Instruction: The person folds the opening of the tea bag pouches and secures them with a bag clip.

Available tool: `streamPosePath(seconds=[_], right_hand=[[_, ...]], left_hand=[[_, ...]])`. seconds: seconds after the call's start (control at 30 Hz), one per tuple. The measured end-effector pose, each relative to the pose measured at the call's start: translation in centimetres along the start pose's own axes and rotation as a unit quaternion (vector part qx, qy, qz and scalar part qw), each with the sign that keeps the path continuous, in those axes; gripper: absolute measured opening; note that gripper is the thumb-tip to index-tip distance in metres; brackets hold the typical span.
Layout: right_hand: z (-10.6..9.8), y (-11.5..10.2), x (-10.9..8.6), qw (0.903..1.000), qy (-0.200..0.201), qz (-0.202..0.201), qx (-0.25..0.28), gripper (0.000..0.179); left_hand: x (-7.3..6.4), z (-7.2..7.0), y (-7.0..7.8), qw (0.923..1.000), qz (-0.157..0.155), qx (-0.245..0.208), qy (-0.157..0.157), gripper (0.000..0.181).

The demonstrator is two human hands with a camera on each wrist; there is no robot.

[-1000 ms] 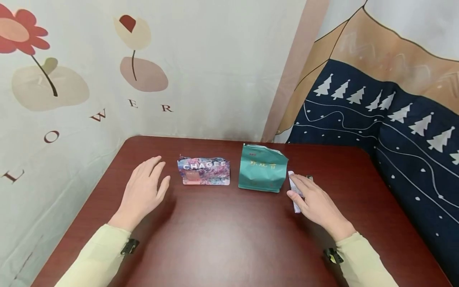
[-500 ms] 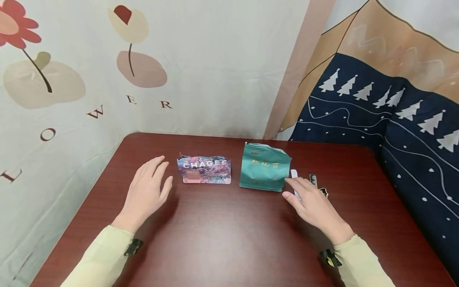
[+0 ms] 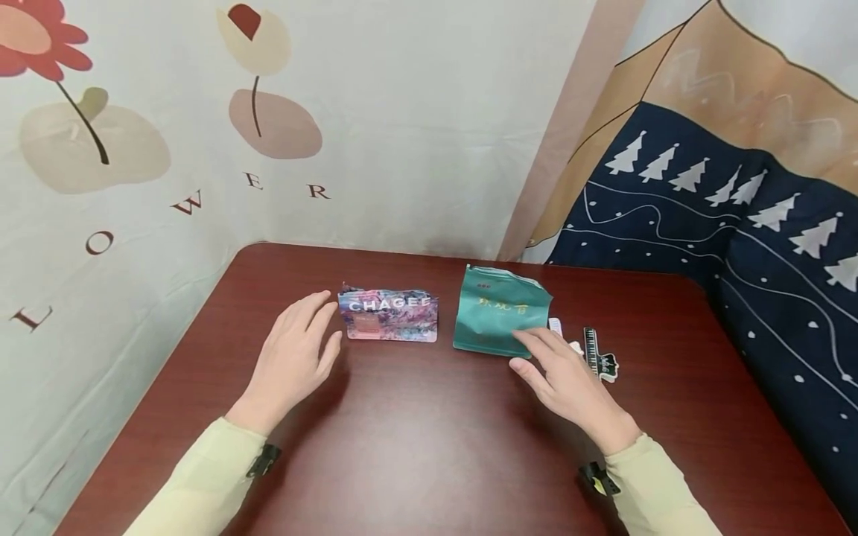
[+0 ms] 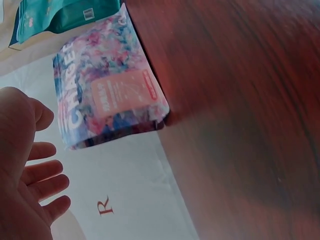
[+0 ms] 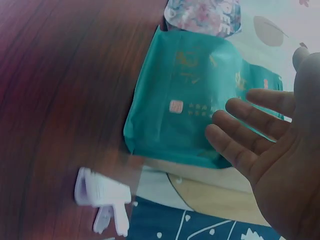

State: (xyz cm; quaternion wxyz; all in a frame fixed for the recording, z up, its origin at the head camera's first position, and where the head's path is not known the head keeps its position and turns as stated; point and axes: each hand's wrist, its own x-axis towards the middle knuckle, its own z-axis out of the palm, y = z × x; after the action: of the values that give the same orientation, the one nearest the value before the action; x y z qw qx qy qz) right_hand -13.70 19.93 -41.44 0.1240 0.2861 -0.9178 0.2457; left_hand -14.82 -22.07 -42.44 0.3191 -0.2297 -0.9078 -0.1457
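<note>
A colourful pouch printed CHAGEE [image 3: 392,318] stands upright on the table. My left hand [image 3: 288,361] hovers at its left with relaxed fingers, holding nothing; the left wrist view shows a gap between the fingers and the pouch [image 4: 107,75]. To the right stands a larger green pouch [image 3: 492,313] with gold characters. My right hand [image 3: 570,383] reaches over its lower right corner in the head view, fingers spread and empty. In the right wrist view, those fingers overlap the green pouch [image 5: 175,85]. A pale lavender clip [image 5: 105,190] lies beside it, mostly hidden by the hand in the head view.
A black clip with a piano-key pattern [image 3: 591,348] lies right of my right hand. The dark red wooden table [image 3: 415,447] backs onto a flower-printed curtain [image 3: 415,149] and, at right, a navy cloth with white trees [image 3: 670,216].
My right hand has moved left from over the lavender clip to the green pouch, uncovering the black clip. My left hand has drifted slightly right, closer to the CHAGEE pouch.
</note>
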Motion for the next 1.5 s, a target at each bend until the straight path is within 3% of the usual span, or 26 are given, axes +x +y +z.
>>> streamPosePath(seconds=[0.6,1.03,1.33,1.5], right_hand=[[1.4,-1.9,2.1,0.9992,0.023,-0.024,0.023,0.044],[2.7,-3.5,3.6,0.9977,0.029,-0.037,0.049,0.043],[4.0,-4.2,4.7,0.9957,0.048,-0.056,0.055,0.04],[4.6,-4.7,5.2,0.9955,0.048,-0.048,0.066,0.04]], left_hand=[[2.4,1.4,2.0,0.9984,0.055,-0.007,0.008,0.044],[3.4,1.9,3.1,0.9984,0.056,-0.004,-0.013,0.043],[3.9,2.6,3.2,0.9984,0.054,-0.002,-0.019,0.042],[4.2,2.9,3.4,0.9984,0.05,-0.006,-0.027,0.041]])
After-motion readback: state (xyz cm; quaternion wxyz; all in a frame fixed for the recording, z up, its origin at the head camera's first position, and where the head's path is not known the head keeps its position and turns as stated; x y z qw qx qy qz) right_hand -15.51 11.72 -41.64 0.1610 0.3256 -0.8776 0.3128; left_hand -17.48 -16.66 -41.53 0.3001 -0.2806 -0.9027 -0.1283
